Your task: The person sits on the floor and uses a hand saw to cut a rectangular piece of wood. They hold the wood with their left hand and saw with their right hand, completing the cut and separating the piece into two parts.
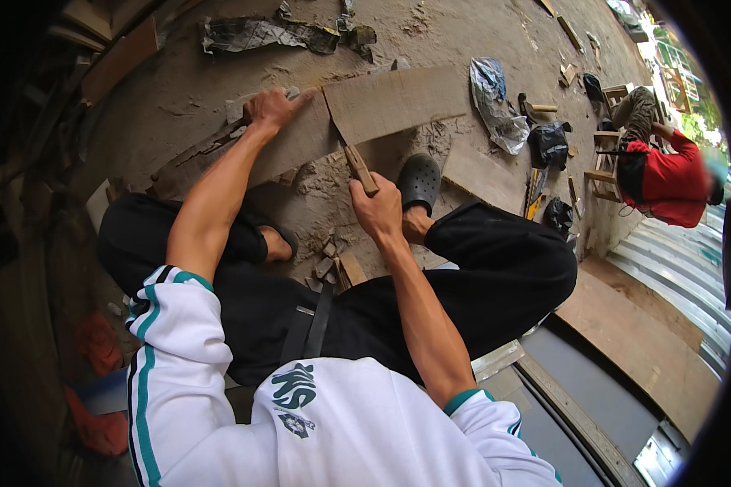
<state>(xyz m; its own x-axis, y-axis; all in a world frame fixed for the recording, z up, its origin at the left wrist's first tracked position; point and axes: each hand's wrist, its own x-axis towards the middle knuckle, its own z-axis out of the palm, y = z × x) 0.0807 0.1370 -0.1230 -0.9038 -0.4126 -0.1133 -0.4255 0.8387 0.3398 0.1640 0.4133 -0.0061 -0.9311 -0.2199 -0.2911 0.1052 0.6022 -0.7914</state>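
Note:
A long wooden board (398, 99) lies across in front of me, raised over the dusty ground. My left hand (273, 110) bears on its left part near the far edge, fingers curled and the thumb stretched along the wood. My right hand (375, 207) is closed around the wooden handle (361, 170) of a handsaw. The saw's thin blade (334, 118) is seen nearly edge-on and runs away from me across the board, just right of my left hand. How deep the blade sits in the wood is hard to tell.
My feet in dark clogs (420, 180) are close to the board. Wood offcuts (351, 268) lie between my legs. To the right are a flat plank (483, 176), a silvery sheet (499, 105), a hammer (538, 108) and black bags (549, 144). A person in red (664, 183) sits farther right.

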